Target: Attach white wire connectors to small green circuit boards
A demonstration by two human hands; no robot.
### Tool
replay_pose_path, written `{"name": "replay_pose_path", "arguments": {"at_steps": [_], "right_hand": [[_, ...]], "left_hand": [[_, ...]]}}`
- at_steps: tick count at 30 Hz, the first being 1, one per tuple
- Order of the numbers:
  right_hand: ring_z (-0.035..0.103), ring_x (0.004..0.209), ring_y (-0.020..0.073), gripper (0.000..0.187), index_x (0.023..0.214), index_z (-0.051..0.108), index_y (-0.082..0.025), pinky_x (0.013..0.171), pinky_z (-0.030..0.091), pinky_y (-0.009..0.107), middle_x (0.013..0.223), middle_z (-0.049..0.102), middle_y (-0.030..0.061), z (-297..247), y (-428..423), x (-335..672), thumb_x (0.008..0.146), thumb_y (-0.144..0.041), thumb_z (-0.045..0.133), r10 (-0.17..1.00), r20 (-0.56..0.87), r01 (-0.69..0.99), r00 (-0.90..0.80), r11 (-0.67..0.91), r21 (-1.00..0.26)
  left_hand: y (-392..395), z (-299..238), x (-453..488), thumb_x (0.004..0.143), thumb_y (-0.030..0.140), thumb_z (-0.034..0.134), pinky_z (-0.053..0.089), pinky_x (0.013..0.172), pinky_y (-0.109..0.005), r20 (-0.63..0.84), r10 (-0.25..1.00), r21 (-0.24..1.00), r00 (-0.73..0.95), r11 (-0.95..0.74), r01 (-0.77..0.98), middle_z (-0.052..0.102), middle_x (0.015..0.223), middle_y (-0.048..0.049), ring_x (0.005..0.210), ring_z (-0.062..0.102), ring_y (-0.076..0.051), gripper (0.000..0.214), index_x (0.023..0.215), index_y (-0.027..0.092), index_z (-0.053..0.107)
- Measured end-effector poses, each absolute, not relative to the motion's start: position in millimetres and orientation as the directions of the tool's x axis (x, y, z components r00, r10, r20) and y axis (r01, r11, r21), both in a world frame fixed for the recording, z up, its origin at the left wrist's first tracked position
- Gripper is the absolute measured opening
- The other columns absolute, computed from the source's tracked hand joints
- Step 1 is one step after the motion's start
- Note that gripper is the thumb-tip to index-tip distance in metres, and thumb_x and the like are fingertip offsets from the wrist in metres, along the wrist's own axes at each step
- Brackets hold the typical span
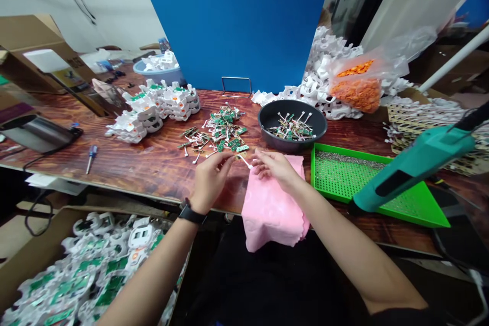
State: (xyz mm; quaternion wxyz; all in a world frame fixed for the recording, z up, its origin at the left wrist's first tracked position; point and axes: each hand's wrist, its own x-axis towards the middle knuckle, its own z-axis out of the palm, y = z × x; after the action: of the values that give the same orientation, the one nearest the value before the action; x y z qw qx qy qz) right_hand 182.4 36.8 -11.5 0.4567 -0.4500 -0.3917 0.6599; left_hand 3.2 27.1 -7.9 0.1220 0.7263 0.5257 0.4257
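White lead (244, 161) aslant, connector end (250, 166) toward lower right

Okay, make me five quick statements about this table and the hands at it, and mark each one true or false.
1. The pan has small boards in it. True.
2. The pan stands left of the loose pile, as seen here. False: the pan is right of the pile.
3. The right hand is over the pink cloth. True.
4. Both wrists are bare. False: the left one wears a black band.
5. A screwdriver lies on the table. True.
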Motion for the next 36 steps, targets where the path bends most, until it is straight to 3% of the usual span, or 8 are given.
{"name": "replay_pose_path", "arguments": {"at_steps": [3, 6, 10, 12, 14, 32, 34, 36], "right_hand": [[0.053, 0.047, 0.0075, 0.035, 0.071, 0.064, -0.011, 0.043, 0.043, 0.019, 0.06, 0.06, 0.002, -11, 33, 181, 0.072, -0.046, 0.063, 0.928, -0.182, -0.21, -0.326, -0.258, -0.943], [0.052, 0.047, 0.0064, 0.034, 0.066, 0.063, -0.011, 0.044, 0.042, 0.018, 0.057, 0.058, 0.0001, -11, 33, 182, 0.069, -0.044, 0.067, 0.923, -0.135, -0.199, -0.361, -0.218, -0.955], [0.052, 0.047, 0.0071, 0.032, 0.064, 0.062, -0.011, 0.046, 0.043, 0.02, 0.055, 0.057, -0.0006, -10, 33, 183, 0.069, -0.042, 0.067, 0.921, -0.119, -0.178, -0.372, -0.196, -0.964], [0.052, 0.047, 0.0075, 0.031, 0.062, 0.061, -0.012, 0.046, 0.043, 0.021, 0.053, 0.056, -0.0012, -9, 32, 182, 0.069, -0.041, 0.067, 0.929, -0.103, -0.163, -0.357, -0.17, -0.972], [0.052, 0.047, 0.0078, 0.03, 0.06, 0.06, -0.012, 0.047, 0.044, 0.021, 0.052, 0.055, -0.0018, -8, 32, 181, 0.068, -0.041, 0.068, 0.937, -0.089, -0.151, -0.339, -0.147, -0.978], [0.055, 0.047, 0.0087, 0.025, 0.066, 0.065, -0.01, 0.049, 0.048, 0.022, 0.054, 0.06, 0.0004, -12, 32, 180, 0.064, -0.034, 0.072, 0.932, -0.141, -0.18, -0.333, -0.209, -0.961], [0.056, 0.048, 0.009, 0.02, 0.066, 0.066, -0.01, 0.048, 0.048, 0.021, 0.055, 0.061, 0.0009, -12, 35, 182, 0.065, -0.029, 0.072, 0.941, -0.137, -0.258, -0.309, -0.222, -0.94], [0.059, 0.054, 0.009, 0.013, 0.071, 0.067, -0.012, 0.053, 0.051, 0.02, 0.063, 0.065, 0.0017, -10, 40, 187, 0.07, -0.025, 0.068, 0.967, -0.106, -0.451, -0.232, -0.204, -0.869]], "left_hand": [[11, -8, 6, 0.081, 0.029, 0.055, 0.045, 0.069, -0.024, 0.559, 0.817, 0.554, 0.14, -0.494, 0.67, 0.069, 0.083, -0.0032, 0.075, 0.061, -0.014, 0.015, 0.086, 0.019, 0.065], [5, -9, 9, 0.08, 0.03, 0.057, 0.045, 0.072, -0.025, 0.504, 0.854, 0.633, 0.127, -0.466, 0.619, 0.068, 0.085, -0.004, 0.077, 0.061, -0.015, 0.016, 0.088, 0.019, 0.065], [5, -10, 10, 0.079, 0.042, 0.056, 0.045, 0.057, -0.023, 0.173, 0.985, 0.909, 0.018, -0.167, 0.381, 0.066, 0.071, -0.0038, 0.06, 0.059, -0.013, 0.029, 0.088, 0.015, 0.065], [6, -10, 10, 0.08, 0.045, 0.052, 0.043, 0.05, -0.022, 0.006, 0.999, 0.962, 0.044, -0.017, 0.271, 0.063, 0.061, -0.0034, 0.051, 0.055, -0.012, 0.035, 0.078, 0.013, 0.066], [7, -11, 9, 0.079, 0.046, 0.053, 0.042, 0.049, -0.022, -0.063, 0.994, 0.975, 0.087, 0.043, 0.217, 0.063, 0.061, -0.0043, 0.049, 0.053, -0.011, 0.037, 0.071, 0.012, 0.066], [10, -17, 13, 0.077, 0.046, 0.056, 0.038, 0.044, -0.021, -0.024, 0.998, 0.971, 0.057, 0.009, 0.24, 0.057, 0.052, -0.0001, 0.045, 0.051, -0.01, 0.035, 0.065, 0.013, 0.059], [13, -18, 14, 0.078, 0.047, 0.053, 0.041, 0.046, -0.022, -0.01, 0.999, 0.979, 0.052, -0.001, 0.205, 0.06, 0.057, -0.0019, 0.047, 0.053, -0.011, 0.036, 0.071, 0.013, 0.062], [20, -18, 15, 0.081, 0.047, 0.049, 0.044, 0.052, -0.024, 0.045, 0.998, 0.971, 0.036, -0.052, 0.232, 0.064, 0.068, -0.0047, 0.054, 0.056, -0.013, 0.037, 0.084, 0.013, 0.064]]}}
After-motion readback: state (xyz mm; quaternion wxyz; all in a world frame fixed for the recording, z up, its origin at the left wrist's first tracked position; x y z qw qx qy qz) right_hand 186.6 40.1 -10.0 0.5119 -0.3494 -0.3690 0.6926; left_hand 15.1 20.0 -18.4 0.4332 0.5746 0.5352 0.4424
